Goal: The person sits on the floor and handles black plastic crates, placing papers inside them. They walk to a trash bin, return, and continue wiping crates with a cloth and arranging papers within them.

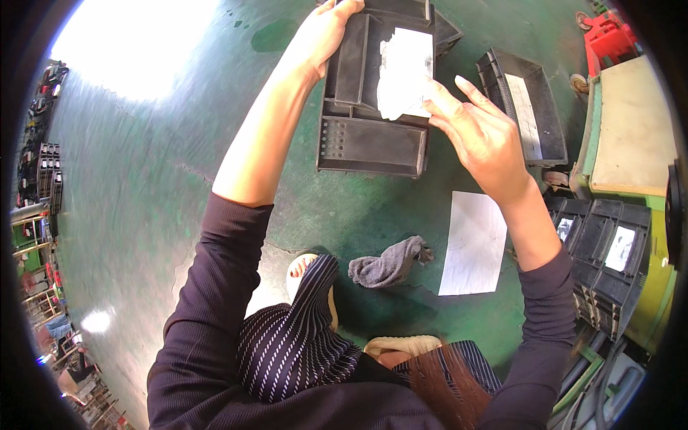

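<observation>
A black plastic crate (342,64) is raised in front of me, its divided, perforated side towards me. My left hand (330,32) is closed on its upper left edge; the fingertips are partly hidden. A white paper label (407,64) with ragged edges and grey smudges lies against the crate's surface. At the label's lower right edge, my right hand (480,132) has thumb and index finger together on the paper, while other fingers stick out.
On the green floor (179,143) lie a grey rag (390,264) and a white sheet (473,244). Another black crate (552,132) stands to the right, near a red hand truck (609,43). Black crates with labels (609,247) sit beside green machinery. Racks line the far left.
</observation>
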The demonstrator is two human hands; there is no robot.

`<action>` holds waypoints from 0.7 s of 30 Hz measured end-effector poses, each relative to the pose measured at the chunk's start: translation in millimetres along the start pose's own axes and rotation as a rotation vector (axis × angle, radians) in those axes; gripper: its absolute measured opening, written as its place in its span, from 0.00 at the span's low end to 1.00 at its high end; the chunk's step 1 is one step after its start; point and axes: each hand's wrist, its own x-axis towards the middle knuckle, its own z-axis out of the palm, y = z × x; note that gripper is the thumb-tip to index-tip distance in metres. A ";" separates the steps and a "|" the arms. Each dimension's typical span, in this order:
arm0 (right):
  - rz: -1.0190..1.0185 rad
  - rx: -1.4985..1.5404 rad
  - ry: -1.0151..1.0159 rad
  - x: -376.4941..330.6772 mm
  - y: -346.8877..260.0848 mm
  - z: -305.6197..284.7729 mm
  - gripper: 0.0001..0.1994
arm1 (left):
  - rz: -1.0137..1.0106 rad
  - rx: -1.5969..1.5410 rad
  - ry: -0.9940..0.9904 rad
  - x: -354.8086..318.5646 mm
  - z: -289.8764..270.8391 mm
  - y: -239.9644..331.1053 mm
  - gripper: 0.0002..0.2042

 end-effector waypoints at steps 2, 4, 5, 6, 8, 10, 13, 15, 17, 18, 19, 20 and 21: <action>-0.034 -0.040 -0.012 0.1 4.8 0.2 0.21 | -0.011 -0.007 0.004 1.9 1.3 0.7 0.11; -0.092 -0.074 -0.068 7.6 0.8 -4.3 0.22 | -0.022 0.005 -0.004 5.5 -4.7 -1.2 0.10; -0.121 -0.091 -0.095 10.4 -0.7 -4.9 0.22 | -0.028 0.011 -0.007 6.7 -7.7 -2.7 0.10; -0.145 -0.104 -0.100 11.7 -0.1 -4.1 0.22 | -0.028 0.003 0.000 6.7 -7.2 -2.3 0.10; -0.195 -0.129 -0.110 14.4 2.3 -1.5 0.22 | -0.029 -0.013 0.015 7.3 -5.7 -2.1 0.09; -0.208 -0.114 -0.106 13.0 4.2 0.7 0.19 | -0.032 -0.027 -0.004 10.2 -7.6 -3.7 0.09; -0.250 -0.119 -0.069 14.1 9.8 1.5 0.16 | -0.049 0.000 -0.007 10.6 -7.3 -2.7 0.10; -0.190 -0.154 0.051 20.5 24.8 -0.8 0.15 | -0.061 -0.020 -0.035 7.7 -2.7 -2.7 0.11; 0.068 -0.157 0.203 38.8 31.5 -16.1 0.15 | -0.064 -0.089 -0.082 0.6 0.4 -0.9 0.12; 0.104 -0.248 0.219 50.4 36.4 -26.2 0.15 | -0.067 -0.077 -0.069 1.7 1.5 -1.5 0.13; 0.130 -0.143 0.263 57.9 42.5 -27.8 0.13 | -0.070 -0.065 -0.057 3.2 2.1 -3.9 0.14; 0.184 -0.074 0.237 60.1 40.1 -29.7 0.13 | -0.073 -0.053 -0.046 4.3 3.2 -5.1 0.15; 0.239 -0.008 0.210 62.8 38.8 -30.6 0.13 | -0.084 -0.041 -0.022 5.2 2.2 -4.8 0.19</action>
